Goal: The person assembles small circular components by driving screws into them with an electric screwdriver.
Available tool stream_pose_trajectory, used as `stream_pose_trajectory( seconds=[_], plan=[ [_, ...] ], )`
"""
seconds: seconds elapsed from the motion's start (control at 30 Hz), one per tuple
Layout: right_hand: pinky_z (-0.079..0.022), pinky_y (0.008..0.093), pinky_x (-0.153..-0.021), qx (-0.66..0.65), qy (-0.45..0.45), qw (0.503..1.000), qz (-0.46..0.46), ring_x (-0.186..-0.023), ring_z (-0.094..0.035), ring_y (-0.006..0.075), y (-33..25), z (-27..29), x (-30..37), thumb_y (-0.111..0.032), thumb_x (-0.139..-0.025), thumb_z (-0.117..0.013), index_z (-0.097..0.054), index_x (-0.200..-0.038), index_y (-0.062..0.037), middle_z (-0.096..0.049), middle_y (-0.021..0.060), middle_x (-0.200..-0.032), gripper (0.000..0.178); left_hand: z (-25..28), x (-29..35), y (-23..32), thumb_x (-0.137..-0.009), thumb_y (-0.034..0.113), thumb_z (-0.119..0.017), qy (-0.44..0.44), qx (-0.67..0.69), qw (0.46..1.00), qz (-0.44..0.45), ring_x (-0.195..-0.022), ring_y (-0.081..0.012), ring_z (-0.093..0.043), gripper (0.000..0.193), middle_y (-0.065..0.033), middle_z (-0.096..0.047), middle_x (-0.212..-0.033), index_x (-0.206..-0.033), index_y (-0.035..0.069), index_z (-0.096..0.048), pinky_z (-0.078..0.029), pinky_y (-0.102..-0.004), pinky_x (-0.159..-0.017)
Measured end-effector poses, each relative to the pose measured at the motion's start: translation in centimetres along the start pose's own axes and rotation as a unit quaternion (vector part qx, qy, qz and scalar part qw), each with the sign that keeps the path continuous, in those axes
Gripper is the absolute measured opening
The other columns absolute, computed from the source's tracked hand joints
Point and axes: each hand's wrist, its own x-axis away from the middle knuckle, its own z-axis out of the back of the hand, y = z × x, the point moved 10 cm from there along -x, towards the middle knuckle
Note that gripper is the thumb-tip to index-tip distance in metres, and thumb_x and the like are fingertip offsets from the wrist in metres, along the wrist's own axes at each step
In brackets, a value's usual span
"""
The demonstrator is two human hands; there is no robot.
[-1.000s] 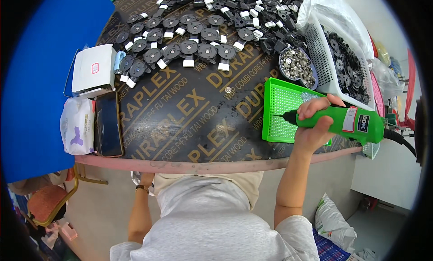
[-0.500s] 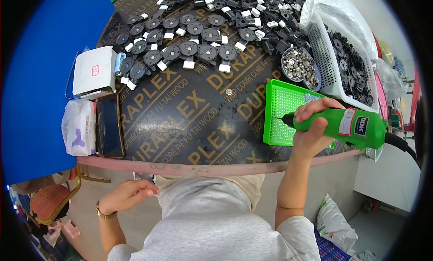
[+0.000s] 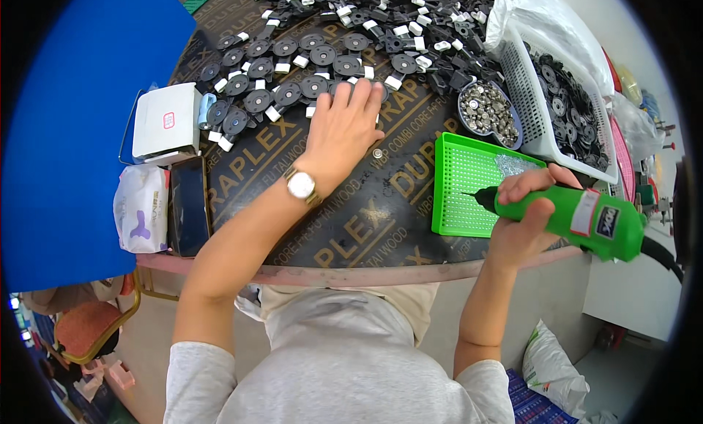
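My left hand [image 3: 343, 131], with a watch [image 3: 301, 184] on the wrist, reaches over the near row of black disc parts with white tabs [image 3: 289, 94]. Its fingers are stretched out and cover one or two of these parts; whether the fingertips touch them is hidden. A small round metal piece [image 3: 378, 153] lies on the table just beyond the thumb. My right hand [image 3: 523, 226] is wrapped round a green electric screwdriver [image 3: 575, 213], whose bit points left above a green perforated tray [image 3: 461, 171]. Small silvery pieces [image 3: 516, 165] lie in the tray's far right part.
A bowl of metal pieces [image 3: 489, 110] stands behind the tray, beside a white basket [image 3: 529, 105] of black discs. More black and white parts [image 3: 395, 21] heap up at the back. Left are a white box [image 3: 167, 121], a tissue pack [image 3: 141, 208] and a phone [image 3: 189, 208].
My left hand has moved from beside my lap, up and forward onto the disc parts. The screwdriver in my right hand has shifted slightly to the right.
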Motion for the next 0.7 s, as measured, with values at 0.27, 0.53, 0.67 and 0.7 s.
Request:
stream_pose_trajectory(
  seconds=[0.27, 0.53, 0.67, 0.7],
  plan=[
    [-0.042, 0.0271, -0.045, -0.029, -0.015, 0.999, 0.009, -0.048, -0.049, 0.0150, -1.6, -0.3, 0.4, -0.043, -0.081, -0.068, -0.044, -0.114, -0.0011, -0.053, 0.0078, -0.063, 0.059, 1.5, 4.3, 2.8, -0.075, 0.014, -0.055, 0.030, -0.109, 0.990, -0.086, -0.099, -0.0208, -0.045, 0.021, -0.0070, -0.050, -0.106, -0.091, 0.003, -0.064, -0.036, -0.0310, -0.075],
    [-0.042, 0.0268, -0.045, -0.040, -0.033, 0.999, 0.000, -0.048, -0.050, 0.0150, -1.5, -2.0, 0.9, -0.044, -0.080, -0.068, -0.043, -0.115, -0.0010, -0.053, 0.0074, -0.062, 0.061, 1.5, 4.0, 4.8, -0.070, 0.025, -0.064, 0.053, -0.040, 0.996, -0.059, -0.094, -0.0196, -0.046, 0.027, -0.0068, -0.052, -0.100, -0.085, 0.003, -0.064, -0.036, -0.0294, -0.072],
    [-0.042, 0.0266, -0.044, -0.049, -0.040, 0.998, -0.005, -0.048, -0.050, 0.0151, -1.4, -1.8, 1.0, -0.045, -0.081, -0.067, -0.042, -0.115, -0.0011, -0.052, 0.0071, -0.062, 0.061, 1.2, 5.1, 8.0, -0.065, 0.031, -0.072, -0.003, 0.043, 0.993, -0.108, -0.098, -0.0209, -0.047, 0.046, -0.0060, -0.049, -0.106, -0.098, 0.002, -0.059, -0.038, -0.0315, -0.076],
    [-0.042, 0.0266, -0.044, -0.051, -0.042, 0.998, -0.015, -0.048, -0.050, 0.0151, -1.2, -1.7, 1.0, -0.046, -0.082, -0.065, -0.041, -0.116, -0.0013, -0.052, 0.0068, -0.061, 0.062, 1.9, 5.8, 8.1, -0.065, 0.031, -0.072, -0.004, 0.042, 0.993, -0.106, -0.098, -0.0209, -0.047, 0.046, -0.0060, -0.049, -0.106, -0.098, 0.002, -0.059, -0.038, -0.0315, -0.076]
  ],
)
